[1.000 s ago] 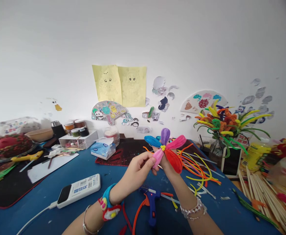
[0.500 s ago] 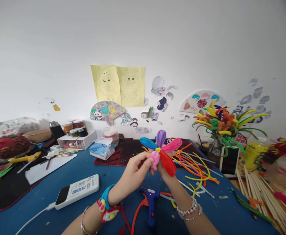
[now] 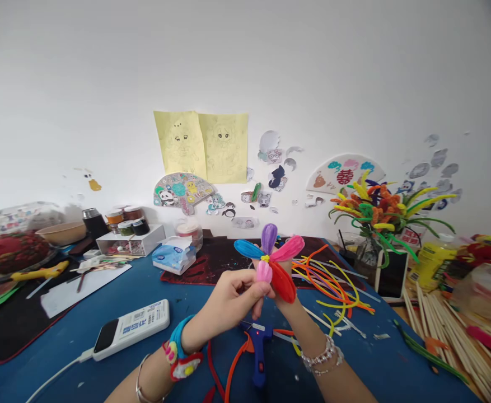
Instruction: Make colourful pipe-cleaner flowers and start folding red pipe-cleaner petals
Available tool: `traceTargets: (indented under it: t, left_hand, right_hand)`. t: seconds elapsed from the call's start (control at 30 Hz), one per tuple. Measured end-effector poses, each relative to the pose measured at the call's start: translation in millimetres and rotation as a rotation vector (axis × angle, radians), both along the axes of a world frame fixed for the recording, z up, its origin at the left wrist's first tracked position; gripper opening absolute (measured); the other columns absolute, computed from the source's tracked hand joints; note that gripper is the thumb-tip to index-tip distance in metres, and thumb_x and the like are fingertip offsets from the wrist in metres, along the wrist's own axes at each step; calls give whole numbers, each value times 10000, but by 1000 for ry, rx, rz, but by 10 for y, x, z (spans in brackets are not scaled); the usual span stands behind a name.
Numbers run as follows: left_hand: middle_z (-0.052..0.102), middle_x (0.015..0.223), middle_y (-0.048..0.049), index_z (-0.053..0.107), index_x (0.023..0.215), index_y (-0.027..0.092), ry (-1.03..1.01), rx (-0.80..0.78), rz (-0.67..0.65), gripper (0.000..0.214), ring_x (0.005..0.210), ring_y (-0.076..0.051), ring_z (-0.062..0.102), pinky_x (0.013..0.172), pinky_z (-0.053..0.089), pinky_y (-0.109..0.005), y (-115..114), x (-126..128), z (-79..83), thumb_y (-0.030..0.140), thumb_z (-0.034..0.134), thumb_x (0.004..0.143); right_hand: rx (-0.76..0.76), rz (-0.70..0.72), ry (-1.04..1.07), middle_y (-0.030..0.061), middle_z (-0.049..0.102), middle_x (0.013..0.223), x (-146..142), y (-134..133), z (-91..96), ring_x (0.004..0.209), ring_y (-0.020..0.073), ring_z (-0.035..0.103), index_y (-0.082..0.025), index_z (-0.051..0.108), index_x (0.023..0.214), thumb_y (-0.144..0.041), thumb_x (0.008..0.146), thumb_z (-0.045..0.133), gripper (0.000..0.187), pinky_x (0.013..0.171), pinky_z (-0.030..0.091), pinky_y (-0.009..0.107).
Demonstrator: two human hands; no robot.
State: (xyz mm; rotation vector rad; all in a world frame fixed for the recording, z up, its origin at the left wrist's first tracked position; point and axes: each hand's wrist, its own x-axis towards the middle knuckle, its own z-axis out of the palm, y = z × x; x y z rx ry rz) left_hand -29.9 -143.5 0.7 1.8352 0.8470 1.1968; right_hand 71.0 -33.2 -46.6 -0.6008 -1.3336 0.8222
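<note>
A pipe-cleaner flower (image 3: 265,258) is held up above the table, its blue, purple, pink, red and light pink petals spread around a yellow centre. My left hand (image 3: 239,294) pinches the light pink lower petal between thumb and fingers. Behind the flower, my right hand (image 3: 285,288) grips it from the back; the petals hide most of those fingers. Below both hands lies a blue hot glue gun (image 3: 260,350) with a small red light lit. Orange and red pipe cleaners (image 3: 235,364) lie to the left of the glue gun.
Loose pipe cleaners (image 3: 337,285) spread over the table to the right, near many wooden sticks (image 3: 442,336). A vase of pipe-cleaner flowers (image 3: 369,254) stands behind them. Left are a white power bank (image 3: 136,327) with a cable and a tissue pack (image 3: 173,254).
The flower has shifted slightly left. My left thumb has slid down toward the light pink petal's tip, leaving more of the petal showing. The head view has moved slightly.
</note>
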Motion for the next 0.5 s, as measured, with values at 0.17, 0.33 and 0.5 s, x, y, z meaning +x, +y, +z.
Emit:
traceTargets:
  t: [0.17,0.33,0.5]
  left_hand:
    - [500,429,39,612,745,124,-43,49,5,325,386,-52,420,445,340,-175,71,-39,-74,393,494,881]
    - [446,412,55,576,724,132,-143,41,-48,328,356,-58,422,422,361,-180,97,-45,-96,391,467,894]
    - [455,461,35,533,698,136,-137,-19,-172,394,413,-90,484,457,395,-208,140,-117,-74,465,431,890]
  right_hand:
    - [-45,101,69,-23,502,547,-18,-45,9,513,142,478,-209,519,658,-372,733,567,185,498,452,288]
    - [31,51,39,-13,534,577,-5,-97,56,489,134,471,-209,514,664,-339,676,606,159,479,452,289]
    - [102,20,-12,-2,546,568,51,-77,85,492,151,494,-220,517,657,-346,699,563,140,474,473,305]
